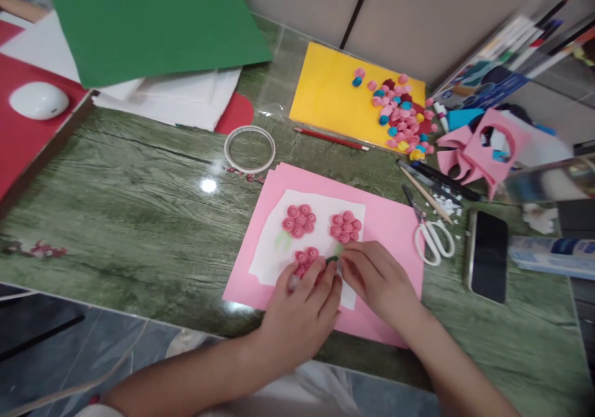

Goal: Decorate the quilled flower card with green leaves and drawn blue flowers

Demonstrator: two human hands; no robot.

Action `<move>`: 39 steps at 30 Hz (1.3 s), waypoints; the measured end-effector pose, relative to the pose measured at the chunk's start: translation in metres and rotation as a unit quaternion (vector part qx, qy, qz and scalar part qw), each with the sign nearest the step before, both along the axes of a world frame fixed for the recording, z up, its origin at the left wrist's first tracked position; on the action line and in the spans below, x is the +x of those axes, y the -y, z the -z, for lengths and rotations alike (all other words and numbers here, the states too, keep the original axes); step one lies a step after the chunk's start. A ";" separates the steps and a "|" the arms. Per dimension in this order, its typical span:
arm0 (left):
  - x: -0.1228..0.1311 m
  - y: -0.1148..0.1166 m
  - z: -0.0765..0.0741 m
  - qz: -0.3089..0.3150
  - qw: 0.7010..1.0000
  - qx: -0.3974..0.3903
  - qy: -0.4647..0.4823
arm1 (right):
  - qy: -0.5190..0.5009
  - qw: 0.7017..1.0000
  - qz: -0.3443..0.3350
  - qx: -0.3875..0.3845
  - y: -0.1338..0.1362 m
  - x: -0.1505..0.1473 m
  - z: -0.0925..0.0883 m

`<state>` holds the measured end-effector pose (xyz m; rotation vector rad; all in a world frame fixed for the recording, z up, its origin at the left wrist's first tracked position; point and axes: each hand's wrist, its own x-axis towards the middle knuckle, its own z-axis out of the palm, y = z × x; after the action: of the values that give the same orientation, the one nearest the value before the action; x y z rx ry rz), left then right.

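Three rolled pink paper flowers sit on a white paper sheet (pixel 279 262): one at upper left (pixel 299 220), a flower at upper right (pixel 346 227) and a lower flower (pixel 307 257). My left hand (pixel 302 308) rests over that lower flower, thumb apart from the fingers, hiding part of it. Close to its fingertips is a small dark green piece (pixel 331 259), pinched by my right hand (pixel 379 280); the fingers cover most of it. Pale green marks (pixel 283 240) show beside the upper left flower. Under the white sheet lies pink paper (pixel 390 219).
White-handled scissors (pixel 434 243) and a phone (pixel 488 256) lie to the right. Behind are a tape roll (pixel 250 149), a red pencil (pixel 331 139) and yellow paper (pixel 320 88) bearing many small paper coils (pixel 404 116). A green sheet (pixel 158 30) lies far left, near a mouse (pixel 39 101).
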<state>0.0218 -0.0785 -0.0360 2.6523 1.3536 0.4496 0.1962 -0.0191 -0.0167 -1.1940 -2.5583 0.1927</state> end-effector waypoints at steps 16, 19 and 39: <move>0.004 0.001 0.006 -0.011 0.999 0.002 0.034 | -0.028 0.999 0.006 -0.036 0.001 0.001 -0.005; 0.004 0.002 0.007 -0.014 0.999 0.005 0.039 | -0.026 0.999 -0.007 -0.047 0.002 0.002 -0.008; 0.002 -0.001 0.002 -0.012 0.998 -0.003 0.054 | 0.027 0.998 -0.036 0.042 0.007 0.007 0.006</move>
<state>0.0242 -0.0771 -0.0382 2.5678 1.3551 0.5806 0.2031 -0.0259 -0.0229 -1.0915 -2.6291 0.0686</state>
